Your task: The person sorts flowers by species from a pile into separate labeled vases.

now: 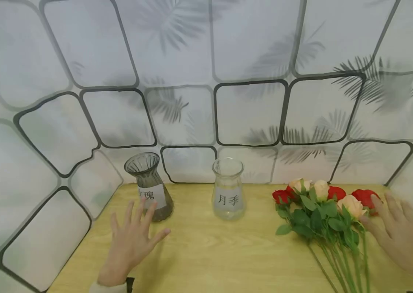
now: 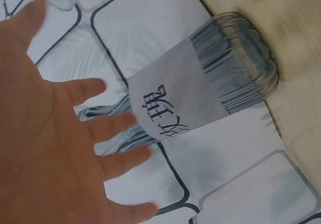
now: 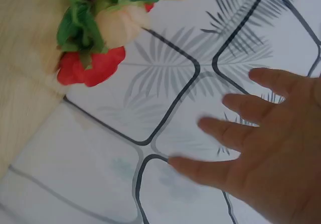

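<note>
My left hand (image 1: 133, 240) is spread out in front of a grey ribbed glass vase (image 1: 164, 203) with a white paper label in Chinese characters. In the left wrist view its fingers overlap the neck of that vase (image 2: 241, 68), and nothing is held. To the right stands a clear glass vase (image 1: 228, 209), also labelled. A bunch of red and peach artificial roses (image 1: 321, 215) with green leaves and long stems lies on the right. Beside the blooms my right hand (image 1: 404, 236) is held with fingers extended, holding nothing. The right wrist view shows a red rose (image 3: 93, 68) apart from the fingers.
Everything stands on a light wooden table (image 1: 206, 256). Behind it rises a pale wall covering (image 1: 250, 114) with dark rounded outlines and leaf prints, which also closes off the left and right sides. The flower stems (image 1: 345, 264) reach toward the table's near side.
</note>
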`<state>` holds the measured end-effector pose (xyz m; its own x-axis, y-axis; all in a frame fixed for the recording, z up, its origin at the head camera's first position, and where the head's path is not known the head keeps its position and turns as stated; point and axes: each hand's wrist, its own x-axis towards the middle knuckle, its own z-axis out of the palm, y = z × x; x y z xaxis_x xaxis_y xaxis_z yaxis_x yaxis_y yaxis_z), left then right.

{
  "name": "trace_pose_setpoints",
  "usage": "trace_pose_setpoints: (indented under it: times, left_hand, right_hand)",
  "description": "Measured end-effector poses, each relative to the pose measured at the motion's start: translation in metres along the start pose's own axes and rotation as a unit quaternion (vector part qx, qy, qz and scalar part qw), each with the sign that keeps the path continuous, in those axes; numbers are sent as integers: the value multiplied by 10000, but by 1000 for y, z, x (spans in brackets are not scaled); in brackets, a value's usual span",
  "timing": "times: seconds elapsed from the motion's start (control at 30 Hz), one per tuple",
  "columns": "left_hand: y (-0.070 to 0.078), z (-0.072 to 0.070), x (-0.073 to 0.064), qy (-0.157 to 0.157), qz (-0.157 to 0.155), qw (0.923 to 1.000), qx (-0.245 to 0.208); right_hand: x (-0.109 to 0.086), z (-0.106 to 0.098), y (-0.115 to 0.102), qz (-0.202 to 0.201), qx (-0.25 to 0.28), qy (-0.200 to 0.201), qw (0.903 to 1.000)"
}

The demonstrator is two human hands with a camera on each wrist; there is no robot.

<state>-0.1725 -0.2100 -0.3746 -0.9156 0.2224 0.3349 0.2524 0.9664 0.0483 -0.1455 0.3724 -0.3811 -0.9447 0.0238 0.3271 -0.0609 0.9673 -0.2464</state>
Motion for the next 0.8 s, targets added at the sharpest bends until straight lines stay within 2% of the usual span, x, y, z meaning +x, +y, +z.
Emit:
trace_pose_setpoints:
  times: [0.07, 0.17, 0.33, 0.43, 0.6, 0.8]
  left_hand:
    - [3, -3, 3, 0, 112, 9999, 104]
    - [9, -5, 7, 110, 281, 9995, 15]
    - [15, 2, 15, 665, 579, 9960, -103]
    - [20, 7, 21, 841, 724, 9936, -206]
    - [27, 16, 31, 825, 791, 9922, -504]
    - [36, 23, 40, 589, 588, 9923, -918]
  right_hand:
    - [8, -6, 0, -48, 135, -87, 9999]
    - [15, -13, -2, -1, 286, -150, 9995]
    - [14, -11, -6, 130, 461, 139, 9988]
    - [14, -12, -7, 181, 644, 96, 9977]
    - [14, -13, -9, 276, 1025, -263, 9940]
    - [15, -15, -10, 522, 1475, -681, 9853]
